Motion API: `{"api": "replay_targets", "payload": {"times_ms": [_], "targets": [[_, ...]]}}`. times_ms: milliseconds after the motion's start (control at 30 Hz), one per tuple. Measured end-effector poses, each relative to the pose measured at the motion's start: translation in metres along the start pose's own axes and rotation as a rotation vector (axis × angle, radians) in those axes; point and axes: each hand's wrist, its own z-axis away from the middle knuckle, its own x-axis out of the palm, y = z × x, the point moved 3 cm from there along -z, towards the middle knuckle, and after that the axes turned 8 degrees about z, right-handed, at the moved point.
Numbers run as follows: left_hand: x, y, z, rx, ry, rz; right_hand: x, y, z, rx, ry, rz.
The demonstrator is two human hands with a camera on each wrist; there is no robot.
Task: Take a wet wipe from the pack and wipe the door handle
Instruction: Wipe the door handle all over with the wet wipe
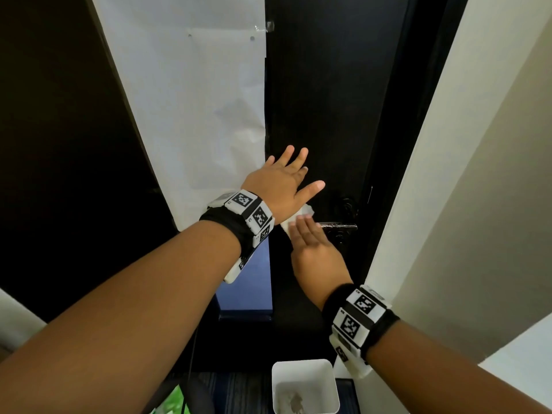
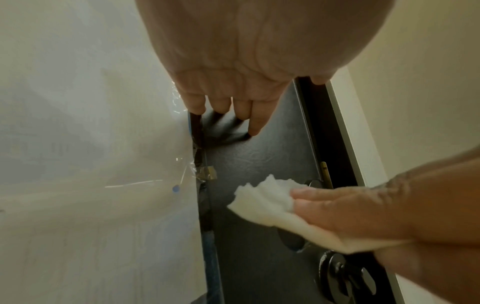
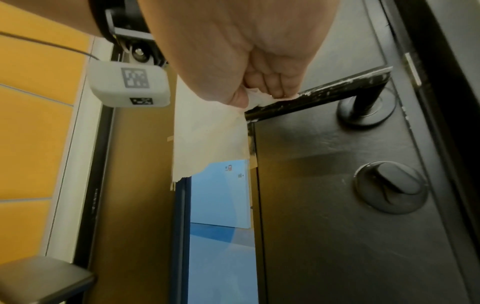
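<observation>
From the head view, we see our left hand (image 1: 282,182) flat on the dark door (image 1: 328,85), fingers spread; our right hand (image 1: 316,252) hides most of the wet wipe (image 1: 301,213) on the door handle (image 1: 340,226). The left wrist view shows the wipe bunched under nearly straight fingers (image 2: 324,197), the handle covered. The right wrist view shows fingers curled, pinching the wipe onto the handle's free end.

Dark door (image 1: 325,94) matte, closed against dark frame (image 1: 397,138). White paper sheet (image 1: 191,94) taped over panel left of door; tape piece (image 1: 268,26) at its top right corner. Pale wall (image 1: 466,162) right of frame. Blue surface (image 1: 248,282) visible below paper. White square bin (image 1: 305,383) on dark carpet floor (image 1: 239,389). Yellow wall panels (image 3: 33,127) at left in right wrist view.
</observation>
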Motion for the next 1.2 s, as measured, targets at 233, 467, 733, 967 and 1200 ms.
{"api": "replay_targets", "payload": {"times_ms": [233,467,733,967,1200], "targets": [[0.000,0.001,0.000,0.007,0.003,-0.002,0.001,-0.010,-0.012,-0.051,0.048,-0.069],[0.000,0.000,0.000,0.013,-0.001,-0.007,-0.036,0.032,-0.010,0.486,0.120,-0.698],[0.001,0.000,0.000,0.017,0.008,-0.009,-0.074,0.123,-0.020,0.785,0.276,-0.592],[0.001,0.000,0.001,0.012,0.011,-0.022,-0.043,0.116,-0.022,0.356,0.046,-0.199],[0.001,0.003,0.001,-0.003,0.011,-0.019,-0.024,0.100,-0.006,0.323,-0.042,-0.317]]}}
